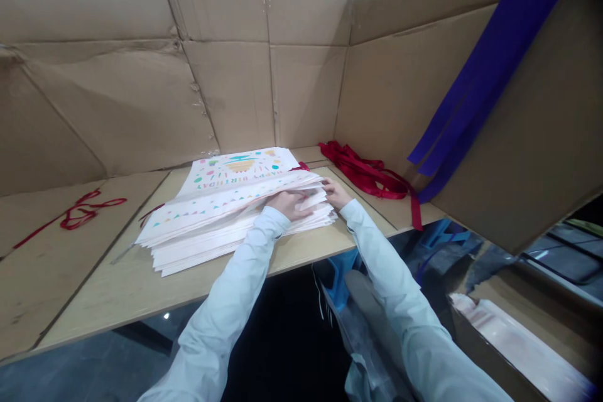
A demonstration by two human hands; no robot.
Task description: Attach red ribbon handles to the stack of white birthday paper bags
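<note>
A stack of flat white printed papers [202,245] lies on the table, its layers slightly fanned. The top piece [235,169] carries a colourful cake picture and "HAPPY BIRTHDAY" lettering, upside down to me. At the stack's near edge, my left hand [288,204] has its thumb and fingers around some of the layers; part of the fingers is hidden among the paper. My right hand [335,193] pinches the right-hand edge with curled fingers. Bits of dark red ribbon [151,212] poke out at the stack's left and far right sides.
Cardboard walls [226,88] enclose the table [141,301] at back and right. Red ribbons [372,176] lie at the right, with a thin red ribbon [82,213] at the left. Purple strips [490,69] hang on the right wall. Below right stands a box [499,352] holding plastic-wrapped white items.
</note>
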